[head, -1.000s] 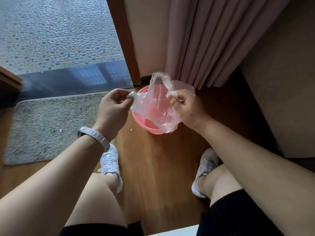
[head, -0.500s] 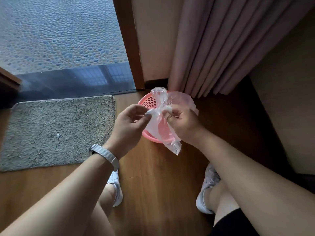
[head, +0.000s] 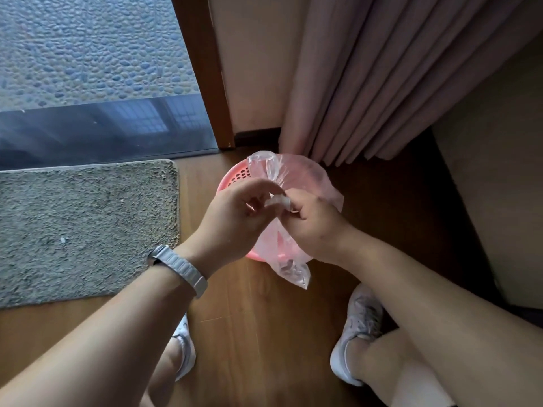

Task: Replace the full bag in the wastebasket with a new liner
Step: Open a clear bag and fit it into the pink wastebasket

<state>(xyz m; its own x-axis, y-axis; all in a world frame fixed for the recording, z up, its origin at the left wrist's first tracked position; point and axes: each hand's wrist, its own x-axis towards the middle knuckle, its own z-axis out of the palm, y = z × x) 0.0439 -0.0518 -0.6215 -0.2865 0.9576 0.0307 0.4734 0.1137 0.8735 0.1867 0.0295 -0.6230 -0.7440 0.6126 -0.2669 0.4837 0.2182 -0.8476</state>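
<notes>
Left hand [head: 235, 218] and right hand [head: 311, 227], fingers curled, pinch the bunched edge of a thin clear plastic liner [head: 293, 273] between them, above the round pink perforated wastebasket [head: 235, 178]. The liner's long axis runs from the curtain side toward the person, crinkled corner nearest. The basket stands on a glossy wood-plank floor [head: 258, 318], near a grey shaggy mat [head: 88, 224] and a pleated pink curtain [head: 382, 77].

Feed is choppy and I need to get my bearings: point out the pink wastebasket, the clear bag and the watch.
pink wastebasket [head: 238, 175], head view, perforated inner wall on its left side.
clear bag [head: 293, 271], head view, its dangling lower end.
watch [head: 179, 270], head view, middle of its metal band.
</notes>
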